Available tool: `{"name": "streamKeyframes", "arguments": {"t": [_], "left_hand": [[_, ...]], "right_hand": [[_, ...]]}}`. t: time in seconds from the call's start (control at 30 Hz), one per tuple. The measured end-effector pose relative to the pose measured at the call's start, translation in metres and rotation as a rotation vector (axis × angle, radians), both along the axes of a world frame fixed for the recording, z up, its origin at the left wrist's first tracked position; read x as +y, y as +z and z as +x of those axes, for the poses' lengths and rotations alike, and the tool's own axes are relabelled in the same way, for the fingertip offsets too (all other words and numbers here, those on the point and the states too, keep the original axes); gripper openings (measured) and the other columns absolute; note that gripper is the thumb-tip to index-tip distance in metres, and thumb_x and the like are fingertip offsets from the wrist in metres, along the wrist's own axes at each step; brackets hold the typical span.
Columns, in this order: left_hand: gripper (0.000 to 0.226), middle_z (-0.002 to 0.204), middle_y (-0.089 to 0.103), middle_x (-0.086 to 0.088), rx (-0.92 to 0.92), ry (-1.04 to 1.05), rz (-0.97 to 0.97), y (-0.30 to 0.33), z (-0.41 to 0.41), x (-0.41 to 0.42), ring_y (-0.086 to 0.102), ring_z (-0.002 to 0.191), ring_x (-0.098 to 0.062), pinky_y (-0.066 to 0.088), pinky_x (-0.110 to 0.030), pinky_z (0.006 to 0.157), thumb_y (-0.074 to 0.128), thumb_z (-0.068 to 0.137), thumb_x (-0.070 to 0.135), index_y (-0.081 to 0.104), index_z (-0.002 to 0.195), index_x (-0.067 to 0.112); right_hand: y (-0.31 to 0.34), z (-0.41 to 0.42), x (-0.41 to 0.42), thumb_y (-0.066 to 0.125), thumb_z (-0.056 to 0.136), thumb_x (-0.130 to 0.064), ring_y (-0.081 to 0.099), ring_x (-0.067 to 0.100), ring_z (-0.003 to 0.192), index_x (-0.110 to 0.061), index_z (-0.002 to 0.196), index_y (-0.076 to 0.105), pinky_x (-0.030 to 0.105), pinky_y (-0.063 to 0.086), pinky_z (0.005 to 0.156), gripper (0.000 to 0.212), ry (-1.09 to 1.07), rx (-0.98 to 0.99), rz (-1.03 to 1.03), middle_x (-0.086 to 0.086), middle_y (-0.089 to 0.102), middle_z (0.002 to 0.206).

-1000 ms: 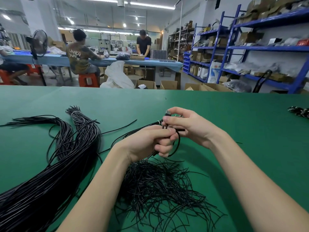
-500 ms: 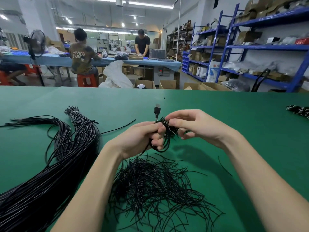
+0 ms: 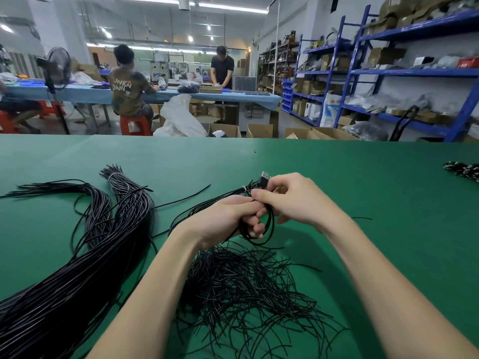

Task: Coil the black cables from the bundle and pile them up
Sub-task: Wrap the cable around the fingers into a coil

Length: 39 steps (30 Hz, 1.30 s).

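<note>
Change since the frame half a second back: the plug (image 3: 264, 175), then standing upright above the knuckles, now tilts right against the right hand's fingers, and the small coil (image 3: 259, 225) hangs lower, looped under the left hand's fingertips.

Items, left to right, as I watch remotely:

1. Bundle (image 3: 85, 244) of long black cables: one, lying on the green table (image 3: 363, 182) from the near left edge up to a tied end (image 3: 114, 174), with a second splayed tail branching left. Individual cables too many to count.
2. Loose strand (image 3: 186, 194): one, lying apart between bundle and hands.
3. Left hand (image 3: 225, 218): one, fingers curled round the coil's loops, gripping them.
4. Heap of thin black ties (image 3: 241, 288): one heap, directly below the hands; pieces uncountable.
5. Right hand (image 3: 298, 200): one, thumb and fingers pinching the cable just below the plug.
6. Striped cord (image 3: 464, 171): one, far right edge.

No pile of finished coils is visible; I count one coil, in the hands.

Risks, in my judgement: the loops are held by only a few fingers, so a slackened left grip would let the springy cable unwind. The trailing length runs back toward the bundle and could snag other strands and drag them along. Dropped, the coil would land in the ties and tangle.
</note>
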State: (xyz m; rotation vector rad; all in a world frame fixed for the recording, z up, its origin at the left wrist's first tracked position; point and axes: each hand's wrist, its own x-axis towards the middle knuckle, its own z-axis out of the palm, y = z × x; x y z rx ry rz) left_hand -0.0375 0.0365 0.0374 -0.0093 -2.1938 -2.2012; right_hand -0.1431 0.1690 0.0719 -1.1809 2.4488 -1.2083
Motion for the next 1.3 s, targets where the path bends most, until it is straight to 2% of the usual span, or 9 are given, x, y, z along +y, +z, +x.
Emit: {"name": "streamKeyframes", "arguments": {"t": [0.13,0.23,0.37,0.53,0.8,0.9,0.97,1.13,1.3], "left_hand": [[0.03,0.081,0.06,-0.003,0.068,0.09,-0.072,0.0,-0.003,0.0,0.058,0.09,-0.019,0.052,-0.028,0.08,0.041,0.108,0.02,0.056,0.083,0.011],[0.028,0.111,0.071,-0.002,0.036,0.109,0.007,-0.004,-0.004,0.0,0.065,0.117,-0.022,0.053,-0.046,0.098,0.04,0.108,0.028,0.065,0.117,0.019],[0.034,0.108,0.07,-0.019,-0.054,0.012,0.263,-0.002,-0.002,0.005,0.071,0.1,-0.04,0.061,-0.051,0.078,0.036,0.108,0.033,0.052,0.134,0.017],[0.02,0.073,0.061,-0.007,-0.073,-0.028,0.323,0.0,-0.001,0.007,0.053,0.06,-0.016,0.046,-0.025,0.054,0.034,0.109,0.022,0.049,0.11,0.008],[0.022,0.071,0.041,-0.001,-0.023,0.053,0.448,-0.001,-0.005,0.01,0.042,0.064,-0.014,0.043,-0.029,0.064,0.035,0.106,0.013,0.051,0.092,0.008],[0.024,0.069,0.042,-0.001,0.033,0.194,0.532,-0.003,-0.011,0.01,0.046,0.064,-0.016,0.049,-0.034,0.07,0.033,0.107,0.012,0.048,0.088,0.011],[0.021,0.069,0.046,-0.003,0.075,0.284,0.566,-0.004,-0.014,0.008,0.049,0.067,-0.017,0.05,-0.035,0.071,0.035,0.106,0.011,0.049,0.09,0.009],[0.018,0.07,0.047,-0.001,0.075,0.306,0.55,-0.007,-0.015,0.009,0.051,0.069,-0.019,0.043,-0.029,0.054,0.036,0.107,0.017,0.047,0.097,0.008],[0.021,0.067,0.043,0.0,0.132,0.331,0.672,-0.006,-0.016,0.004,0.05,0.063,-0.017,0.05,-0.035,0.072,0.035,0.108,0.014,0.047,0.092,0.008]], "right_hand": [[0.002,-0.002,-0.003,0.076,0.089,-0.038,0.061,0.012,0.045,-0.018,0.069,0.068,0.022,0.052,0.049,0.029,-0.01,-0.057,-0.101,-0.005,0.067,0.055],[0.002,-0.003,-0.007,0.075,0.091,-0.032,0.064,0.015,0.049,-0.018,0.073,0.071,0.029,0.057,0.055,0.023,0.035,-0.119,-0.167,-0.001,0.072,0.063],[-0.001,-0.007,-0.009,0.072,0.093,-0.027,0.06,0.01,0.048,-0.016,0.08,0.073,0.024,0.049,0.053,0.017,0.091,-0.092,-0.17,-0.007,0.067,0.062],[0.003,-0.01,-0.011,0.074,0.092,-0.019,0.054,0.015,0.056,-0.004,0.089,0.073,0.022,0.045,0.052,0.016,0.168,-0.098,-0.218,0.006,0.068,0.072],[-0.002,-0.008,-0.006,0.076,0.089,-0.034,0.06,0.001,0.06,-0.024,0.091,0.076,0.022,0.047,0.071,0.011,0.03,-0.063,-0.161,-0.008,0.072,0.074],[-0.012,0.002,0.005,0.077,0.083,-0.05,0.062,0.0,0.067,-0.026,0.082,0.074,0.018,0.044,0.063,0.024,-0.233,0.006,-0.234,-0.011,0.073,0.078],[-0.021,0.014,0.012,0.075,0.08,-0.059,0.061,0.002,0.055,-0.027,0.073,0.077,0.012,0.042,0.052,0.033,-0.161,-0.058,-0.128,-0.011,0.075,0.071],[-0.037,0.031,0.003,0.079,0.086,-0.026,0.055,0.004,0.044,-0.019,0.073,0.078,0.013,0.039,0.042,0.015,-0.053,-0.217,-0.08,-0.005,0.076,0.068],[-0.046,0.034,0.001,0.078,0.087,-0.011,0.053,0.007,0.047,-0.005,0.076,0.078,0.017,0.043,0.044,0.012,-0.015,-0.381,-0.09,0.009,0.076,0.071]]}}
